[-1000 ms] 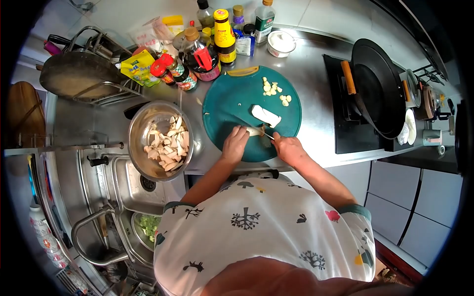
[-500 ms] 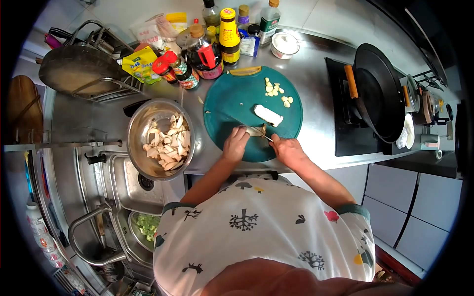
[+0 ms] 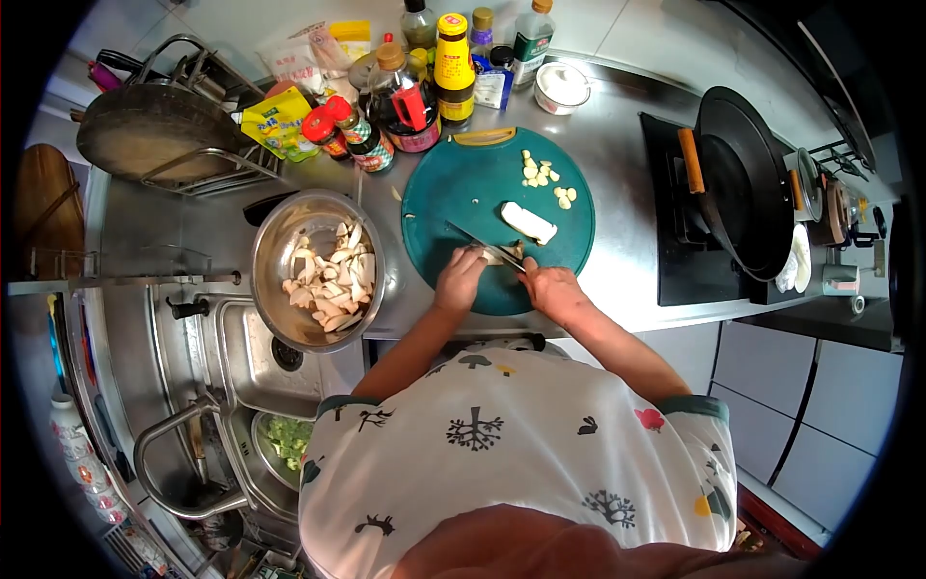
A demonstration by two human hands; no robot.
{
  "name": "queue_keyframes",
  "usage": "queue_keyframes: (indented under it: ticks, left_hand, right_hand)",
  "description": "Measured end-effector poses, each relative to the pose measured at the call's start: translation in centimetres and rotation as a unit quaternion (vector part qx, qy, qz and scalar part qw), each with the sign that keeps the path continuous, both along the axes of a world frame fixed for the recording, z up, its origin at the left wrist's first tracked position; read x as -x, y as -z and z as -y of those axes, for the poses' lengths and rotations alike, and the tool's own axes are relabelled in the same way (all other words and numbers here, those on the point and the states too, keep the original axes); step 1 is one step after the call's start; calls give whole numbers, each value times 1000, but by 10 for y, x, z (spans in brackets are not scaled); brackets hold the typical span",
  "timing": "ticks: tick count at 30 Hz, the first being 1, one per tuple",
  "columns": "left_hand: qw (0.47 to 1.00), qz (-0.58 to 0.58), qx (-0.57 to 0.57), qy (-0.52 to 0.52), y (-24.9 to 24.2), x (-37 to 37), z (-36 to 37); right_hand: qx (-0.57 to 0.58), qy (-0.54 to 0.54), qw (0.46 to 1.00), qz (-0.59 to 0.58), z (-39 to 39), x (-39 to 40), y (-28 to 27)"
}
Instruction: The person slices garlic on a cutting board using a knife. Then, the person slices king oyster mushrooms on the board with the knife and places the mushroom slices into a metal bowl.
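My right hand [image 3: 553, 291] is closed around the handle of a kitchen knife [image 3: 470, 234], whose blade slants up and left across the green round cutting board [image 3: 439, 193]. Under the bent fingers of my left hand [image 3: 460, 281] a pale piece of mushroom [image 3: 503, 255] is held against the board, right beside the blade. Just above lies a larger white mushroom chunk [image 3: 528, 223], touched by neither hand. Several peeled garlic cloves [image 3: 537, 172] sit near the board's upper right.
To the left, a steel bowl [image 3: 262, 280] holds cut mushroom pieces. Beyond the board stand sauce bottles [image 3: 453, 72] and a lidded white bowl [image 3: 561, 89]. A black wok [image 3: 738, 183] rests on the stove at right. Chopped greens [image 3: 287, 441] sit in a bowl in the sink [image 3: 246, 357].
The knife has turned so that more of its blade side shows, and my right hand has shifted slightly left. My left hand stays at the mushroom piece.
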State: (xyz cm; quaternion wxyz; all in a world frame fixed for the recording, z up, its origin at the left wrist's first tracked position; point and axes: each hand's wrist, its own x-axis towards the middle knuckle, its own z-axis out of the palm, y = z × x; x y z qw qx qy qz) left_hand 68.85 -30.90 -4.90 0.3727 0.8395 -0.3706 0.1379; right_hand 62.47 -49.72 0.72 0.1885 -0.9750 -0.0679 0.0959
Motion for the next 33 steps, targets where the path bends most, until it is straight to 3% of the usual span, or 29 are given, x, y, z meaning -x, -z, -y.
queue_keyframes:
  ticks: [5,20,24,29,33]
  left_hand:
    - [998,-14,57,10,2,-4,-7]
    - [999,-25,42,10,5,0,-10]
    - [999,-12,36,9,3,1,-11]
    - [1000,-9,20,6,7,0,-12]
    - [1000,-7,22,3,8,3,-11]
  right_hand:
    - [-15,1,1000,-2,0,0,-5]
    - [-17,-18,999,-29,-4,-1,-28]
    - [-29,-4,999,-21,-9,-3,-4]
    - [-20,-13,999,-47,-6,-3,-26]
    - [-43,11,997,-57,-7,2,-13]
